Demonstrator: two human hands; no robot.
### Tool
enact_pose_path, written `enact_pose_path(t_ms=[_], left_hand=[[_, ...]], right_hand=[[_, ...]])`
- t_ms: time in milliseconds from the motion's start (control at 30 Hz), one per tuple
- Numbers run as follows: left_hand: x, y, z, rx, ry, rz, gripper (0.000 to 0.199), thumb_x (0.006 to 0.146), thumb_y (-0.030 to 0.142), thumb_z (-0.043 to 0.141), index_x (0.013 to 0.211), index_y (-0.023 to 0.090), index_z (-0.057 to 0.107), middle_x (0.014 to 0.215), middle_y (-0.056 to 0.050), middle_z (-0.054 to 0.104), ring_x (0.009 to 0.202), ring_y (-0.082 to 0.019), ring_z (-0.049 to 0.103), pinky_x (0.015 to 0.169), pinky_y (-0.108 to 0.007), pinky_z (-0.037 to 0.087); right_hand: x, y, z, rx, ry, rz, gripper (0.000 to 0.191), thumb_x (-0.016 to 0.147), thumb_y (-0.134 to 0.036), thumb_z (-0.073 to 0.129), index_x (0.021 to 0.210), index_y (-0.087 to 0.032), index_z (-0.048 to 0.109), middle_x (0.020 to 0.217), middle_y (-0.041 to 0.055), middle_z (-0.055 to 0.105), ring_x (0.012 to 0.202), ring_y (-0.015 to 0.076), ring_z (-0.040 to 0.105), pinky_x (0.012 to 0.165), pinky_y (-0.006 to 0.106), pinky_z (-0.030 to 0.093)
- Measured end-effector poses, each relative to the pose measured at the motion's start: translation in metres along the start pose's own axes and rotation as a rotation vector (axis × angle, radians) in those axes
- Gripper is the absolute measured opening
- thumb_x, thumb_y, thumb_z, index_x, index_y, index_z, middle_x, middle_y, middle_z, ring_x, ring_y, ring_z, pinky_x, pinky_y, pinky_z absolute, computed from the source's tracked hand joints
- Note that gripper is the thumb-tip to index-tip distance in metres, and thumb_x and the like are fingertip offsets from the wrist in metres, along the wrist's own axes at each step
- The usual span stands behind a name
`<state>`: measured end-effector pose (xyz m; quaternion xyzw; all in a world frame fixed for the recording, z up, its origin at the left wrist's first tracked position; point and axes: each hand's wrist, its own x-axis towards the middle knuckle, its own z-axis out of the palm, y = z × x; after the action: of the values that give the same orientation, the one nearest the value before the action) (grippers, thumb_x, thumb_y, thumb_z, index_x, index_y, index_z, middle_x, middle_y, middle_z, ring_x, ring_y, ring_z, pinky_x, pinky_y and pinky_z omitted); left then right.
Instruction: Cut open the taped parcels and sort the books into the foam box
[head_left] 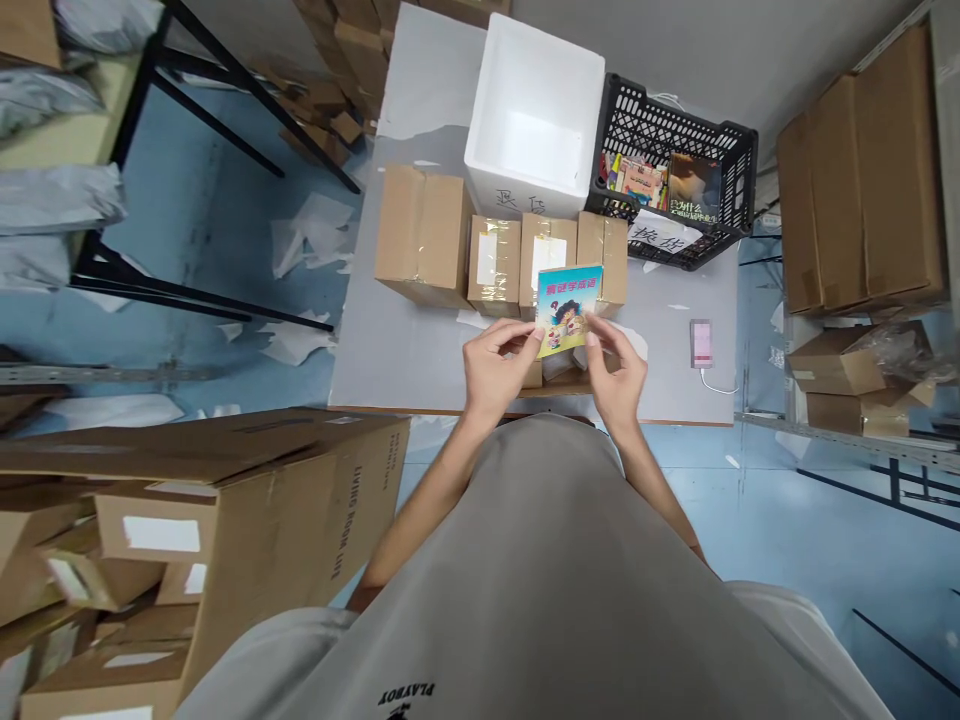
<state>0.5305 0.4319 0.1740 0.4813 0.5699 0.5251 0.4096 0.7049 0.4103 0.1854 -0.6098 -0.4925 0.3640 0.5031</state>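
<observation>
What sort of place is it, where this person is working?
Most likely a parcel-handling room, perhaps for returned goods: a large carton holds smaller labelled boxes, grey plastic parcels lie at the left, and a white bin is marked "returns" in Chinese.

I see a smartphone [701, 343] at the right of the grey table [667, 310], white cable [720, 389] attached. Grey mailer bags [56, 200] on the black-framed bench [116, 112], left. Torn paper [311, 235] scattered on blue floor [214, 200]. Big carton [300, 530], printed "LIVING ROOM LIFE", smaller labelled boxes [159, 520] inside. Tall brown cartons [896, 180] right, clear plastic [915, 350] on an open box [832, 365] below.
</observation>
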Motion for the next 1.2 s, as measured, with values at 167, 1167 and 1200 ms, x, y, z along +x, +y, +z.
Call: enact_pose_path(t_ms=[167,1167,1200], left_hand=[[-0.02,0.01,0.011,0.184,-0.068,0.235,0.028,0.105,0.05,0.076,0.099,0.027,0.092,0.098,-0.007,0.085,0.083,-0.02,0.076,0.08,-0.034,0.064],[0.024,0.02,-0.006,0.116,0.006,0.177,0.032,0.095,0.056,0.092,0.094,0.026,0.082,0.121,-0.009,0.075,0.107,-0.024,0.072,0.075,-0.034,0.062],[0.024,0.021,-0.006,0.087,0.005,0.168,0.033,0.095,0.057,0.092,0.094,0.026,0.082,0.119,-0.009,0.075,0.104,-0.023,0.071,0.073,-0.033,0.06]], right_hand=[[-0.008,0.0,0.02,0.055,-0.05,0.066,0.062,0.096,-0.076,0.083,0.137,-0.029,0.081,0.135,0.0099,0.086,0.131,0.0325,0.081,0.116,0.048,0.069],[0.026,0.014,-0.018,0.157,-0.309,0.138,0.065,0.094,-0.085,0.08,0.124,-0.027,0.085,0.104,0.0057,0.089,0.095,0.0283,0.083,0.085,0.041,0.069],[0.026,0.015,-0.017,0.158,-0.306,0.141,0.065,0.094,-0.085,0.08,0.123,-0.027,0.085,0.104,0.0057,0.089,0.095,0.0281,0.083,0.085,0.041,0.069]])
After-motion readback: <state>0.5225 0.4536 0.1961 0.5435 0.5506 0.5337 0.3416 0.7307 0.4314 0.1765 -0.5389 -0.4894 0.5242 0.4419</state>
